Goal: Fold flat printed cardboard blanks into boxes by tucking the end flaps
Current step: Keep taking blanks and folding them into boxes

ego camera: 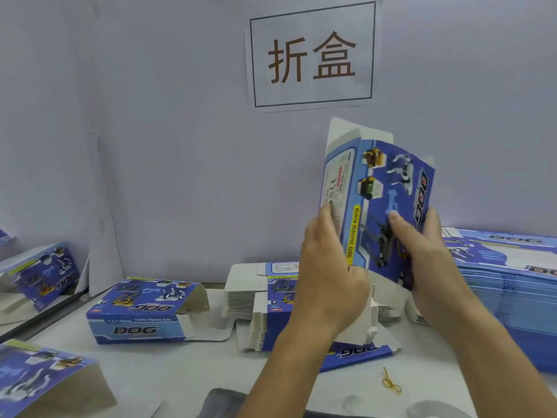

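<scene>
Now your left hand (330, 267) and right hand (428, 251) each grip one blank (379, 200) upright; squeeze its side creases inward, squaring it before tucking flaps.

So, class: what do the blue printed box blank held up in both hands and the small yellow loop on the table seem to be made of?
The blue printed box blank looks like thin paperboard: glossy colour print outside, dull grey-white flaps, and it bows between the left hand and right hand. The small yellow loop is probably a rubber band, being thin, limp and twisted.
</scene>
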`<state>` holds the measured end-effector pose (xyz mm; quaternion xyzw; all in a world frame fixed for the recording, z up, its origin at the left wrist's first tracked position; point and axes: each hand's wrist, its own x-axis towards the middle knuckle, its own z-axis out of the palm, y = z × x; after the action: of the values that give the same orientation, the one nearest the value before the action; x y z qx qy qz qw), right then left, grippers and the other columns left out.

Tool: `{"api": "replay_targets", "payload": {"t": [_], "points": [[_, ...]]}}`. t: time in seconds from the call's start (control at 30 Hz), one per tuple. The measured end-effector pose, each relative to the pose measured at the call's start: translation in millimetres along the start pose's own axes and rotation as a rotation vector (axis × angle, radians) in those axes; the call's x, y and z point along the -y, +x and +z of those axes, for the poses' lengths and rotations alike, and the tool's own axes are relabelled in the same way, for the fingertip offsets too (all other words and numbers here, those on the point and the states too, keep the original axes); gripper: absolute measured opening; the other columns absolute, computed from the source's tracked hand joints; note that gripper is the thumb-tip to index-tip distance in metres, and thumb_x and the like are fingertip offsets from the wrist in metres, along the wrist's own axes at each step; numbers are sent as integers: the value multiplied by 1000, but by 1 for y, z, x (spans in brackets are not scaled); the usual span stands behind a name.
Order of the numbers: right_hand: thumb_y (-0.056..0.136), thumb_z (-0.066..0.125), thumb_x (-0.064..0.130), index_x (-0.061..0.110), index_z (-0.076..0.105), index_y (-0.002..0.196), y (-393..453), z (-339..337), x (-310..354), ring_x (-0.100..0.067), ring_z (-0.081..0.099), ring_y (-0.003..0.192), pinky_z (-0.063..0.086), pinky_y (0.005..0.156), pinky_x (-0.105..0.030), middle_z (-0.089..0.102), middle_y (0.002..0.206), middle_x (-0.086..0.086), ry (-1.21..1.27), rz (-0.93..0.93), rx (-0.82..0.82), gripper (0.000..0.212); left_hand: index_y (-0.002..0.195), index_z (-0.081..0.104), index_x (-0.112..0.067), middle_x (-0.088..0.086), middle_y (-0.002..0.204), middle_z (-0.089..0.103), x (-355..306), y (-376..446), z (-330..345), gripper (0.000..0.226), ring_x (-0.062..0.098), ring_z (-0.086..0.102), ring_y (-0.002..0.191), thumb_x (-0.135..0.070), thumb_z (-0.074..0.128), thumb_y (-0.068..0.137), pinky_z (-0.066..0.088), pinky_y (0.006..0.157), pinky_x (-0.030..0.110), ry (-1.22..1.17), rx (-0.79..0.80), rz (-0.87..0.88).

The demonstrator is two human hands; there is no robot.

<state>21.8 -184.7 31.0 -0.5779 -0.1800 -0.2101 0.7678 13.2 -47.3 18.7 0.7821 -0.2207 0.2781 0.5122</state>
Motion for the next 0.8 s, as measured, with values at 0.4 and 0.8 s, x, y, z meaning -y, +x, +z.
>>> {"api": "replay_targets", "payload": {"t": [0.4, 0.8], "points": [[83, 66, 48, 26, 52, 135, -6, -20, -1, -27, 74, 95, 60, 62, -33, 74, 112, -2, 91, 20, -3, 58, 151, 14, -47, -20, 142, 45, 20, -1, -45, 86, -9, 55, 119, -18, 65, 87, 54, 82, 17, -350, 466, -92], [77, 71, 31, 48, 29, 141, -14, 26, -14, -14, 73, 94, 60, 62, -26, 71, 109, 15, -111, -111, 195, 79, 111, 56, -28, 8, 87, 70, 4, 27, -37, 51, 24, 71, 80, -63, 66, 75, 61, 74, 41, -313, -259, -120]]}}
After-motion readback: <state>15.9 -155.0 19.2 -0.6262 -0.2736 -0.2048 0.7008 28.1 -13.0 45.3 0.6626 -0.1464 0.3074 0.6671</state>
